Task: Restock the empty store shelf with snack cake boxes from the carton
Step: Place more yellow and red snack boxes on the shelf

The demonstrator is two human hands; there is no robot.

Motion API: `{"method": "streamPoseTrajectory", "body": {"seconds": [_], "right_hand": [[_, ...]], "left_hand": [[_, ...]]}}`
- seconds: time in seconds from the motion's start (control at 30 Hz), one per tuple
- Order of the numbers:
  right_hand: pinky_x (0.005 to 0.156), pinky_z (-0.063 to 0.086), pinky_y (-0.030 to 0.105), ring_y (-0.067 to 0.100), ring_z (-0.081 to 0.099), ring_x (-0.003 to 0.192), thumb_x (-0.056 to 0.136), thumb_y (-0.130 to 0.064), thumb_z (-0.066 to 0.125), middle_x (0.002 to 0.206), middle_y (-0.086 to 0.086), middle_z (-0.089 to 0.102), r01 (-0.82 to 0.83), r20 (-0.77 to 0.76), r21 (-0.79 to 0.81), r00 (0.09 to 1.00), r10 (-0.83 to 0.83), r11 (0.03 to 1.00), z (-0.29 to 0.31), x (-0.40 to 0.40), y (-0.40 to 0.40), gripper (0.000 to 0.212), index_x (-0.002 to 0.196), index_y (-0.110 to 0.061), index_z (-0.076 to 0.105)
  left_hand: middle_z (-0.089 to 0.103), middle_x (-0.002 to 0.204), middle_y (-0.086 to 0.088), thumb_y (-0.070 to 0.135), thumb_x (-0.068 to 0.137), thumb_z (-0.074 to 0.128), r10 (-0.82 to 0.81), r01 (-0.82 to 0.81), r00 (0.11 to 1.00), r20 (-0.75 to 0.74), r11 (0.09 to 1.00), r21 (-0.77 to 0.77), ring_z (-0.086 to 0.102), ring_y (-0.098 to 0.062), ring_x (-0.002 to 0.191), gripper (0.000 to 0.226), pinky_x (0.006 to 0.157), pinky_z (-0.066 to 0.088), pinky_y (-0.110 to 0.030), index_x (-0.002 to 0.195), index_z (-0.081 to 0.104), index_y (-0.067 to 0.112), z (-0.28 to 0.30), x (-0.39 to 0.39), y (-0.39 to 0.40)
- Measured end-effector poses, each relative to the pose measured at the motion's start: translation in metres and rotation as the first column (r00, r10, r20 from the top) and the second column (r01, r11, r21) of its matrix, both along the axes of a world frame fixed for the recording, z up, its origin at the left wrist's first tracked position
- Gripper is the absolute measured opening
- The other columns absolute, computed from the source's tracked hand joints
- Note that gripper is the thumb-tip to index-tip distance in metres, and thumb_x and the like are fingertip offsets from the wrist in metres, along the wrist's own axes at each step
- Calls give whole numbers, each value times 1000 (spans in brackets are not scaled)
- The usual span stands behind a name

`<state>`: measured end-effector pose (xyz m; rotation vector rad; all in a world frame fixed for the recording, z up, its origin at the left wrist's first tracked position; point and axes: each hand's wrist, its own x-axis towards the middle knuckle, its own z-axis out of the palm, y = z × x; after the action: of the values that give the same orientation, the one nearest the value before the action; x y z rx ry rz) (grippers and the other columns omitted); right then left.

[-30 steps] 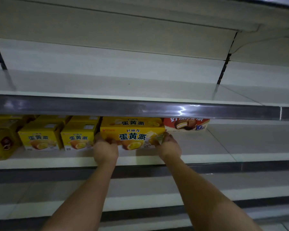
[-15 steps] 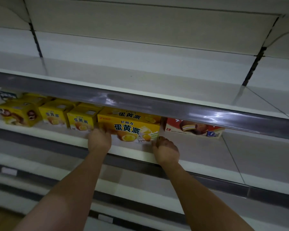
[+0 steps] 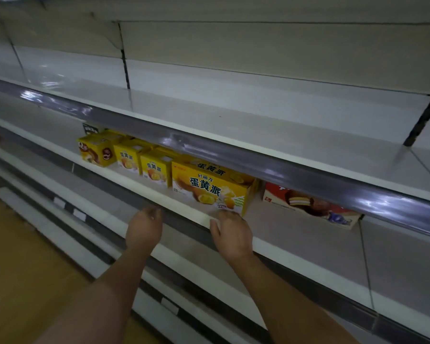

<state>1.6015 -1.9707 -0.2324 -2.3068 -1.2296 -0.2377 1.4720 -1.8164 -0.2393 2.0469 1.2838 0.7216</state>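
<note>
A wide yellow snack cake box (image 3: 210, 188) stands on the white middle shelf (image 3: 296, 227), close to its front edge. Both hands are off the box and hold nothing. My left hand (image 3: 144, 225) hangs in front of the shelf edge with loosely curled fingers, below and left of the box. My right hand (image 3: 231, 234) hovers just under the box's lower right corner, fingers relaxed. Two smaller yellow boxes (image 3: 154, 168) stand to the left of the wide one. A red snack cake box (image 3: 308, 204) lies to its right. The carton is out of view.
A yellow box with brown cake pictures (image 3: 96, 151) ends the row at the left. A grey price rail (image 3: 233, 152) of the bare shelf above overhangs the boxes. Lower shelves (image 3: 184, 269) run beneath my arms. Wooden floor (image 3: 18, 256) shows at the bottom left.
Both hands have let go of the wide yellow box and drawn back off the shelf edge. The camera view has swung to the right and down.
</note>
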Motion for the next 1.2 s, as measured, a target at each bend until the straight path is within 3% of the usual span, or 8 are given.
{"method": "streamPoseTrajectory", "body": {"seconds": [0.2,0.33,0.47,0.53,0.6,0.87,1.03,1.2], "right_hand": [[90,43,34,26,58,106,97,-29,42,115,9,65,-223,3,-82,975,224,971,4,-37,33,36,120,-9,62],[75,43,35,29,60,90,86,-47,11,96,13,65,-393,-78,-201,920,385,898,-15,-64,48,66,95,-7,62],[86,48,32,23,61,101,101,-39,35,113,7,65,-514,-145,-285,858,494,809,-31,-83,62,42,117,-11,62],[78,46,28,21,61,100,102,-37,35,112,6,64,-583,-139,-319,809,572,747,-35,-94,69,37,109,-13,63],[73,42,27,22,61,102,102,-38,35,111,4,65,-648,-153,-331,755,638,686,-38,-106,71,36,104,-15,63],[87,51,38,28,62,107,100,-43,37,118,8,65,-828,-171,-410,482,859,383,-53,-197,39,43,116,-14,64],[88,50,35,27,61,108,100,-46,34,116,7,66,-872,-177,-462,269,947,161,-60,-269,-16,45,118,-17,63],[90,47,35,25,58,112,100,-46,34,120,6,63,-879,-215,-474,66,974,-45,-59,-333,-66,42,118,-18,60]], "left_hand": [[59,127,-17,35,100,40,52,-61,995,-80,992,-113,56,-33,111,43,90,46,-35,133,52,9,-25,-41,7],[62,121,-19,28,101,42,144,-158,985,-96,973,-167,60,-28,101,41,83,46,-30,128,55,0,-48,-87,-4],[59,128,-18,24,101,42,288,-316,942,-174,935,-160,55,-32,117,39,95,41,-32,132,52,3,-55,-136,-20],[54,136,-16,24,100,44,394,-429,896,-205,887,-168,51,-31,124,41,99,39,-32,136,48,6,-55,-161,-34],[56,134,-15,23,97,47,513,-547,832,-212,822,-156,52,-30,123,41,98,39,-29,135,51,7,-59,-183,-52],[57,133,-6,27,95,49,834,-862,506,-223,477,-173,54,-24,119,40,95,48,-33,133,54,15,-66,-254,-197],[65,114,-4,19,92,52,947,-966,248,-204,225,-126,61,-22,104,27,85,50,-33,117,62,16,-64,-292,-298],[64,108,-6,21,92,51,978,-998,59,-201,56,-24,58,-24,99,22,74,46,-32,109,63,14,-61,-340,-371]]}}
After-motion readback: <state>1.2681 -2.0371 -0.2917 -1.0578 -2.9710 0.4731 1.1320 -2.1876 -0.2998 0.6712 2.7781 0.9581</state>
